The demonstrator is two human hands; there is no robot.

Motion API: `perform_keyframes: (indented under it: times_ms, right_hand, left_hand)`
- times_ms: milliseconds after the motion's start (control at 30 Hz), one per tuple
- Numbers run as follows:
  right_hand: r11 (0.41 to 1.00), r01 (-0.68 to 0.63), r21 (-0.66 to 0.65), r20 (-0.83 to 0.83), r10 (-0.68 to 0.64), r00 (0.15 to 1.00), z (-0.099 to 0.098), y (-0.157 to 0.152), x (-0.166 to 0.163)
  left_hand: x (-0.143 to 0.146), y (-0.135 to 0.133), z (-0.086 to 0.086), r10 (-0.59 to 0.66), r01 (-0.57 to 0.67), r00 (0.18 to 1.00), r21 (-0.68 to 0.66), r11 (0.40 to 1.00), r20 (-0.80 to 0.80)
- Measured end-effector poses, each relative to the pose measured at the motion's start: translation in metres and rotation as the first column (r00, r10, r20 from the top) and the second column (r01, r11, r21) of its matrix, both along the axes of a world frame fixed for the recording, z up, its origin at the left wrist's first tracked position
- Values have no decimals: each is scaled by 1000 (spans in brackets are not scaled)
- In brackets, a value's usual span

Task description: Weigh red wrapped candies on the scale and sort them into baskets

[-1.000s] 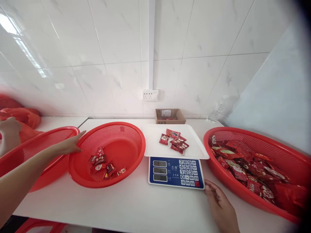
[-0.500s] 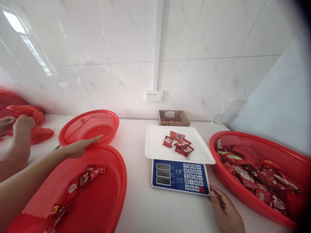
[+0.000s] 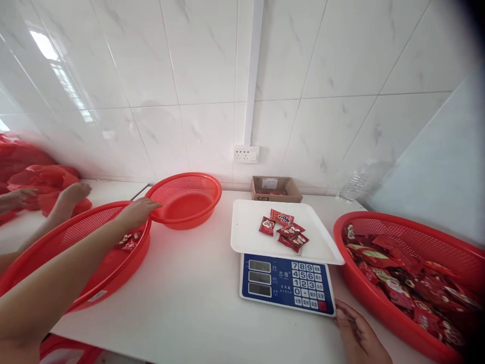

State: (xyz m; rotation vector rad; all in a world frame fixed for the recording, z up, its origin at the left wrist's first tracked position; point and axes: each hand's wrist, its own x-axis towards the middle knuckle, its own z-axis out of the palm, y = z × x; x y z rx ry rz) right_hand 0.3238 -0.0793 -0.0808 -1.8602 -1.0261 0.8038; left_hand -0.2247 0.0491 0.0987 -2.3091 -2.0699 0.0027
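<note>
My left hand [image 3: 138, 212] reaches across the rim of a large red basket [image 3: 56, 242], its fingers stretched out to the rim of a smaller, empty red basket [image 3: 185, 199]. A few red candy packets [image 3: 129, 240] lie in the large basket under my hand. On the table, my right hand [image 3: 358, 333] rests open beside the near right corner of the blue scale [image 3: 286, 283]. The scale's white tray [image 3: 246, 227] holds several red candy packets [image 3: 284, 230].
A big red basket [image 3: 341, 227] full of red candy packets [image 3: 397, 283] stands at the right. Behind the scale sit a cardboard box [image 3: 276, 187] and a plastic bottle [image 3: 358, 179]. Another person's hands [image 3: 71, 194] touch red plastic bags [image 3: 41, 177] at far left.
The smaller basket held the candies beside the scale; now it stands empty further back. The candies lie in the large left basket. My left hand followed; my right hand stayed by the scale.
</note>
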Motion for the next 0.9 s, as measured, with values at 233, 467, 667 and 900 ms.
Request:
perform_keyframes:
  times_ms: [233,467,667,900]
  right_hand:
    - [999,-3,38,8,2,1000,-7,2,2]
    - [998,-6,58,42,4,999,-9,3,3]
    - [998,-4,70,-6,4,1000,-8,5,2]
    - [992,-13,128,4,13,1000,-9,4,1]
  left_hand:
    - [91,4,-24,5,67,954,-231,971,300]
    - [142,12,-34,-56,113,936,-146,983,347]
    - [216,25,-28,-237,239,897,41,970,373]
    - [323,37,-37,-569,610,746,-12,792,347]
